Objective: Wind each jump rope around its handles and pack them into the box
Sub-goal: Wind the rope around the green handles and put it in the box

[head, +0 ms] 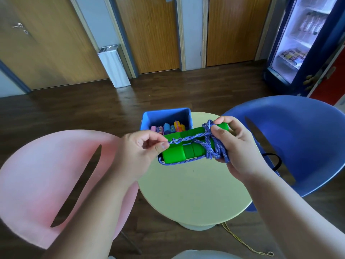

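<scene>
The right hand (235, 146) curls its fingers round the green handles (177, 155) and rope (209, 144) coils above the bench (194, 193), just this side of the box (164, 116). The left hand (143, 146) pinches a taut rope strand at the handles' left end.

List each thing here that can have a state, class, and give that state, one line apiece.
green handles: held side by side, not yet boxed.
purple rope: partly wound around the handles, one strand pulled taut.
blue box: open, other colourful handles inside.
left hand: pinches the rope.
right hand: grips handles and windings.
fridge: lit inside.
</scene>
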`<state>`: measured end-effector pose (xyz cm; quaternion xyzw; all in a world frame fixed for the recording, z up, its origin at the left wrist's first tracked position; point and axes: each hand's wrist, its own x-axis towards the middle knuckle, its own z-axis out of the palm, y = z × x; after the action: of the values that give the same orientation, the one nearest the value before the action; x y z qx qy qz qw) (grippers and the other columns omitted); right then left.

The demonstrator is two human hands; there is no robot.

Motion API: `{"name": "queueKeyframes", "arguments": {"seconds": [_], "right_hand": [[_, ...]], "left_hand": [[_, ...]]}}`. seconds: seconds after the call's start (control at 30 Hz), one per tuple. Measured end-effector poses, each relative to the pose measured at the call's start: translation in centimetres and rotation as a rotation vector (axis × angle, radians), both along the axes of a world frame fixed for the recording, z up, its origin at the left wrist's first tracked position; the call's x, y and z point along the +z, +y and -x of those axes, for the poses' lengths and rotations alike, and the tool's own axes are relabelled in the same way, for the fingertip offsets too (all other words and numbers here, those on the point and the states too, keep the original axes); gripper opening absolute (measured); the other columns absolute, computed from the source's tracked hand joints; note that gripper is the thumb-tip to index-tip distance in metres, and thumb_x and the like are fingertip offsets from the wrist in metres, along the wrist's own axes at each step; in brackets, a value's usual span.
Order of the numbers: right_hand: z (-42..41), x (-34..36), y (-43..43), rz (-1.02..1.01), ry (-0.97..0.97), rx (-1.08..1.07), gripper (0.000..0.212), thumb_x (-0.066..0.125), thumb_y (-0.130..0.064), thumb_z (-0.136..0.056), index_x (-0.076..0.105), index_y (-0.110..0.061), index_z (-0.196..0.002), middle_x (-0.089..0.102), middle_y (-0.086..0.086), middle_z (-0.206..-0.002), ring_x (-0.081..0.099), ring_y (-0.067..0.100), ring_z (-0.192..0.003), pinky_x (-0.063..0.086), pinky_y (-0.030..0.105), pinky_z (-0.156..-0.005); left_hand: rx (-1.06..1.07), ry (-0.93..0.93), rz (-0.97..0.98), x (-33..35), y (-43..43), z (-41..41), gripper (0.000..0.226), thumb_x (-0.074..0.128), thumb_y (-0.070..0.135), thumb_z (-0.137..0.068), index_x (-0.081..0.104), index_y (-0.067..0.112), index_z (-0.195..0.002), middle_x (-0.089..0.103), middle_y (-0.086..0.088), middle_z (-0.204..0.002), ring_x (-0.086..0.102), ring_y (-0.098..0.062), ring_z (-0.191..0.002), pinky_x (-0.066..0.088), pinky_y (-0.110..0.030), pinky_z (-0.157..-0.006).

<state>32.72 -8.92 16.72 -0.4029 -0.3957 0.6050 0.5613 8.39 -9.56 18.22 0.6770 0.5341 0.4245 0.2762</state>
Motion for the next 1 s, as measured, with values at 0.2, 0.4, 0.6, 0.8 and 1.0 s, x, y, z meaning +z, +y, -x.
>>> {"name": "queueKeyframes", "arguments": {"seconds": [0.2,0.4,0.6,0.8,1.0], "right_hand": [[0.1,2.0,0.4,-0.025,0.038,0.049,0.017,0.053,-0.01,-0.104,0.053,-0.024,-0.094,0.065,0.001,-0.076,0.056,0.015,-0.051,0.027,0.022,-0.043],[0.5,2.4,0.9,0.074,0.037,0.083,0.012,0.053,-0.012,-0.104,0.05,-0.021,-0.097,0.062,0.002,-0.071,0.052,0.012,-0.045,0.031,0.018,-0.036],[0.1,3.5,0.9,0.107,0.053,0.123,0.02,0.052,-0.014,-0.104,0.053,-0.023,-0.086,0.058,0.003,-0.065,0.045,0.014,-0.042,0.022,0.016,-0.036],[0.2,3.9,0.7,0.038,-0.034,0.108,0.006,0.053,-0.016,-0.104,0.053,-0.019,-0.099,0.058,0.002,-0.07,0.048,0.014,-0.045,0.029,0.017,-0.036],[0.7,3.8,0.6,-0.048,-0.108,0.11,0.003,0.055,-0.016,-0.104,0.056,-0.019,-0.103,0.058,0.003,-0.075,0.05,0.013,-0.047,0.032,0.018,-0.039]], "left_hand": [[-0.085,-0.096,0.109,1.2,0.6,1.0,0.017,0.079,0.004,-0.086,0.078,0.021,-0.083,0.076,0.01,-0.074,0.065,-0.003,-0.068,0.052,-0.016,-0.07],[-0.092,-0.008,0.058,1.4,0.7,1.0,0.012,0.076,0.003,-0.089,0.078,0.014,-0.087,0.073,0.018,-0.074,0.064,0.005,-0.069,0.047,-0.01,-0.069],[-0.031,-0.359,0.144,0.4,-0.4,0.5,0.012,0.078,0.014,-0.077,0.083,0.021,-0.085,0.079,0.005,-0.082,0.069,-0.004,-0.084,0.049,-0.041,-0.106],[0.045,-0.017,-0.274,-0.7,-1.4,0.1,0.011,0.078,-0.007,-0.085,0.08,0.003,-0.09,0.075,0.007,-0.083,0.068,-0.003,-0.079,0.055,-0.036,-0.092],[0.111,0.178,-0.613,-2.5,-2.3,0.0,0.012,0.071,-0.005,-0.091,0.08,0.002,-0.092,0.076,-0.003,-0.094,0.071,-0.017,-0.083,0.053,-0.026,-0.08]]}}
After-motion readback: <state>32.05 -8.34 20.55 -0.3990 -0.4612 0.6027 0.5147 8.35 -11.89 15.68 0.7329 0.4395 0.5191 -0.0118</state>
